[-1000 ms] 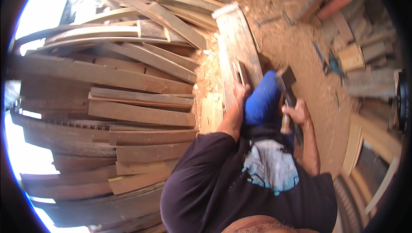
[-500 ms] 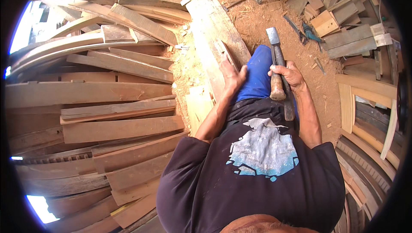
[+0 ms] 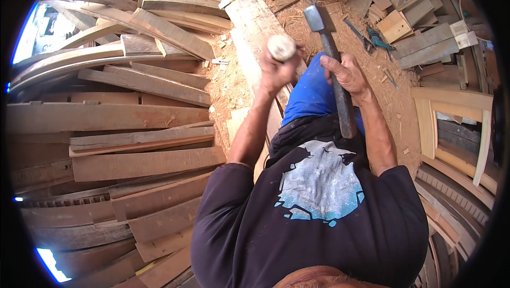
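a woodworking yard or carpentry workshop is shown. a long pale plank is laid on ground covered with sawdust. left of the plank, rough boards are stacked in heaps; right of it, offcut blocks and curved wooden frames are piled.

Rough wooden plank (dull metal hammerhead)
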`<state>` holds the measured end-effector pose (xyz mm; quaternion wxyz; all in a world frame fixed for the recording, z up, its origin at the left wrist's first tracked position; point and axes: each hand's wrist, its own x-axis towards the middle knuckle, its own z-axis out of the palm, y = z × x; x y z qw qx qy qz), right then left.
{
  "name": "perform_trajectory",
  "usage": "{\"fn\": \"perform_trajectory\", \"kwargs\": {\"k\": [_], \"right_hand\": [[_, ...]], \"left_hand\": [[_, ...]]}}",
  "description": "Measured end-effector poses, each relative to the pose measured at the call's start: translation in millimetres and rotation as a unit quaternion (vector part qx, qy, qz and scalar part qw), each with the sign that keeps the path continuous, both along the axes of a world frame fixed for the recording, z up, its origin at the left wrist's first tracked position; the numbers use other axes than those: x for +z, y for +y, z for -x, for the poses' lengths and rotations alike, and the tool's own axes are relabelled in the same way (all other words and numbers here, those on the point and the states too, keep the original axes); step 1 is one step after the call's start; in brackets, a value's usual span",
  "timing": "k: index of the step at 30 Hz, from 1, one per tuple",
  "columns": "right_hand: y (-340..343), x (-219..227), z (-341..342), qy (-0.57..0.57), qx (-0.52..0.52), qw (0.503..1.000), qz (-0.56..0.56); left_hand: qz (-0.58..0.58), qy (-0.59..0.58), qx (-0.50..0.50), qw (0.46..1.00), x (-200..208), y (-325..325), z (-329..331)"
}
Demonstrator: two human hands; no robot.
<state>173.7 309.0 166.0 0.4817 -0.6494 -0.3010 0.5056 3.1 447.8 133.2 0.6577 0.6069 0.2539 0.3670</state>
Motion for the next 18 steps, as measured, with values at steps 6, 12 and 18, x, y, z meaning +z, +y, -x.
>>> {"fn": "perform_trajectory", "kwargs": {"k": [6, 12, 18], "right_hand": [[-4, 71, -7, -0.158, -0.049, 0.969, -0.184], [-16, 113, 3, -0.104, -0.111, 0.936, -0.318], [-30, 105, 12, -0.103, -0.145, 0.927, -0.331]], "left_hand": [[-0.049, 0.038, 0.094, 0.994, -33, 64, -12], [-0.041, 0.103, 0.027, 0.993, -63, 76, -18], [-0.04, 0.151, 0.042, 0.987, -59, 63, -21]]}}
